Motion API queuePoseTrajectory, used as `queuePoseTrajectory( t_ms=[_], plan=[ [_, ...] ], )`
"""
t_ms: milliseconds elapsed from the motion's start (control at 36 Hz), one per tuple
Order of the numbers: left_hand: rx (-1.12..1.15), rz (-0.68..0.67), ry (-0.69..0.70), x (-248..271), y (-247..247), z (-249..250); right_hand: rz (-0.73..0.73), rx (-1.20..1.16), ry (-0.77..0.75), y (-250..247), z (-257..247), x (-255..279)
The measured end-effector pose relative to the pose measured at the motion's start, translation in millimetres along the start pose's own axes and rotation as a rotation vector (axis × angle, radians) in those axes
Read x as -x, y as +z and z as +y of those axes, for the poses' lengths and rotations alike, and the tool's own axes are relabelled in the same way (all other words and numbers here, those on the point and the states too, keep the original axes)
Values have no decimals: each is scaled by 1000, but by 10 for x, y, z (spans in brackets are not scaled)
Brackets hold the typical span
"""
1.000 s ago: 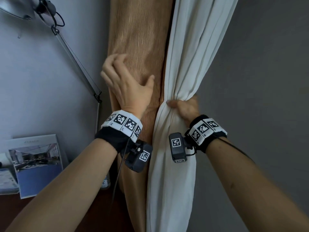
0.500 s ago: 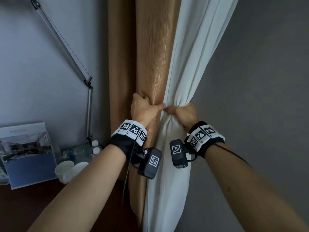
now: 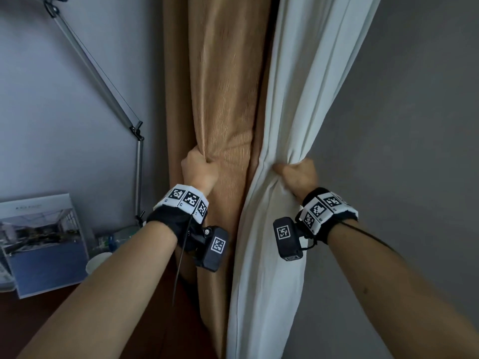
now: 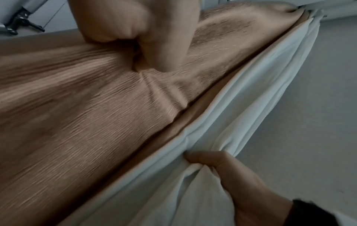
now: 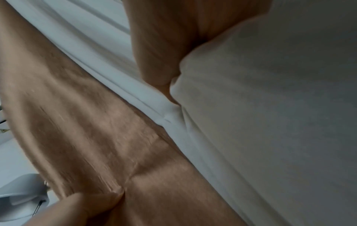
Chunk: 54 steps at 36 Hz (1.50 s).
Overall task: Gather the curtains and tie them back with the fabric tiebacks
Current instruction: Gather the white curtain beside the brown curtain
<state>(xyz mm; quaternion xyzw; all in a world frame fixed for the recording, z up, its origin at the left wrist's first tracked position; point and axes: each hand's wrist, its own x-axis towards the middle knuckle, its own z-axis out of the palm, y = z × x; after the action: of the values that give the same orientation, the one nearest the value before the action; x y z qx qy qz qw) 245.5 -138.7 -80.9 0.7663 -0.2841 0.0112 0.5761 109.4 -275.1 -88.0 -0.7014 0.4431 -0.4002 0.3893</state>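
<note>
Both forearms reach up and forward: the left hand [image 3: 198, 170] fists a fold of the tan curtain [image 3: 225, 99], while the right hand [image 3: 298, 176] clutches the bunched white curtain [image 3: 305, 99] just to its right.

Legible text: none.

- Black-and-white square coded markers [image 3: 187, 200] on the white wristbands and on the two black wrist-camera housings [image 3: 217, 245]: patterns only, no letters or numbers made out.
- Blue-and-white printed booklet [image 3: 44, 244] leaning against the wall: a small line of print along its top edge, too small and blurred to read.
</note>
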Motion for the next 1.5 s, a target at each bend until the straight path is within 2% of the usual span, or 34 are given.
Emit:
queuePoseTrajectory(
  t_ms=[250,333,417,500,555,667,694,750,778,833,889,944,1139,1222,1333,1416,1500],
  plan=[
    [-102,100,-63,-197,43,-58,194,65,85,-261,63,-84],
    [-91,155,-81,-215,86,-60,181,41,100,-277,43,-70],
    [-171,320,-40,-165,143,-37,117,15,79,-197,-12,-23],
    [-187,493,135,-132,210,-4,52,-21,66,-94,-85,28],
    [-142,521,327,-117,255,35,2,-50,65,-34,-140,53],
    [-7,511,767,-48,293,126,-107,-121,42,45,-232,120],
    [-12,487,837,-42,303,115,-124,-132,34,47,-231,119],
    [-76,379,879,-93,348,42,-150,-154,18,37,-232,123],
    [-153,336,848,-125,349,20,-161,-164,9,32,-231,115],
    [-237,205,691,-171,366,-4,-182,-194,1,32,-227,104],
    [-302,86,673,-128,358,-3,-197,-218,0,47,-220,80],
    [-315,27,662,-56,377,21,-227,-239,-6,63,-208,60],
    [-201,-133,442,-134,429,181,-337,-223,31,80,-206,16],
    [-266,-176,440,-162,449,214,-414,-209,65,71,-173,-4],
    [-303,-189,462,-156,510,250,-536,-222,-72,43,-245,104],
    [-240,-208,455,-178,492,238,-476,-229,-132,63,-210,87],
    [-214,-215,464,-232,417,196,-282,-263,-107,79,-130,13]
  ],
)
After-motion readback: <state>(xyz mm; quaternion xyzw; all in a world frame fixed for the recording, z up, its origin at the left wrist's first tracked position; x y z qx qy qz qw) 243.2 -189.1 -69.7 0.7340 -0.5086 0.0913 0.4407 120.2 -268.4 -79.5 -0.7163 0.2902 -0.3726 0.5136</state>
